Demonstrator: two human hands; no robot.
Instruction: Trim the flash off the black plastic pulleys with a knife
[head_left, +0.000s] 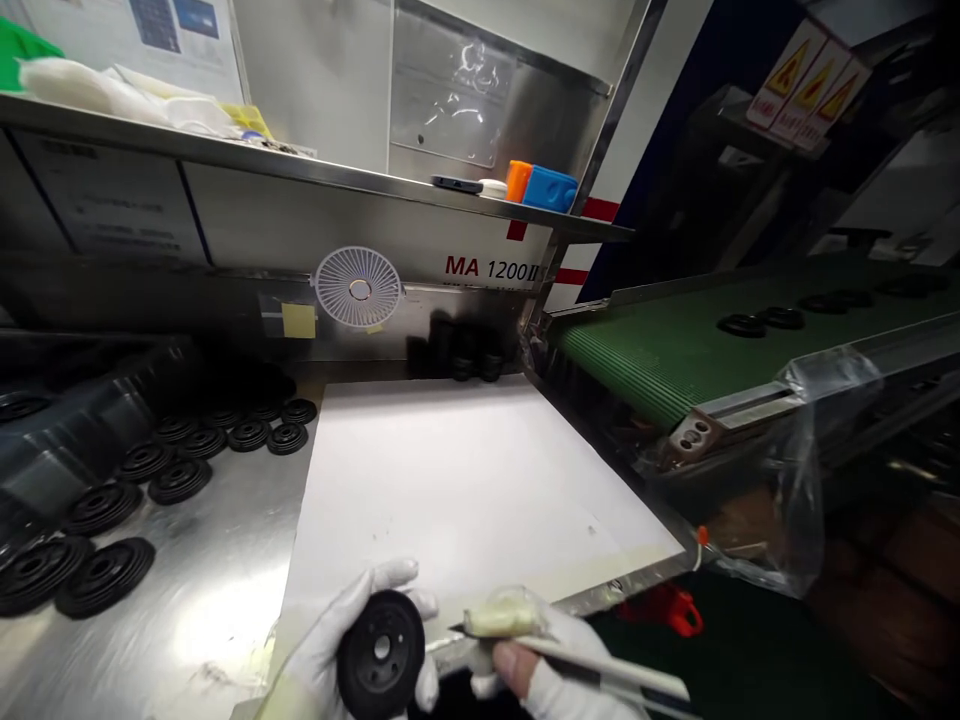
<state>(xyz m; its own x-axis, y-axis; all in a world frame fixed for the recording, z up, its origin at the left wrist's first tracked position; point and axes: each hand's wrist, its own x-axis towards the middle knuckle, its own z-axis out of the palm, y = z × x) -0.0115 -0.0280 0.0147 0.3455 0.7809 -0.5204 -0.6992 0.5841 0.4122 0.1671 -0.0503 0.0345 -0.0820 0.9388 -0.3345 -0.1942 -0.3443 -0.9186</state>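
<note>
My left hand (pixel 330 640), in a white glove, is closed around a black round disc (pixel 381 655) with a small centre hole and a ring of smaller holes. The disc is tilted up with its flat face towards me. To its right, my right hand (pixel 540 640), gloved with a bare fingertip showing, grips a slim pale-handled knife (pixel 600 665). Its dark pointed tip is directed at the disc, with a gap between them. Both hands are over the near edge of a white sheet (pixel 450 490) on the bench.
Several black ribbed discs (pixel 180 480) lie on the metal bench (pixel 217 560) to the left, beside a dark plastic-lined bin (pixel 90 430). A green conveyor (pixel 645 350) carries black parts on the right. A small fan (pixel 358 287) stands behind, below a shelf (pixel 337 175). Red-handled scissors (pixel 667 608) hang at right.
</note>
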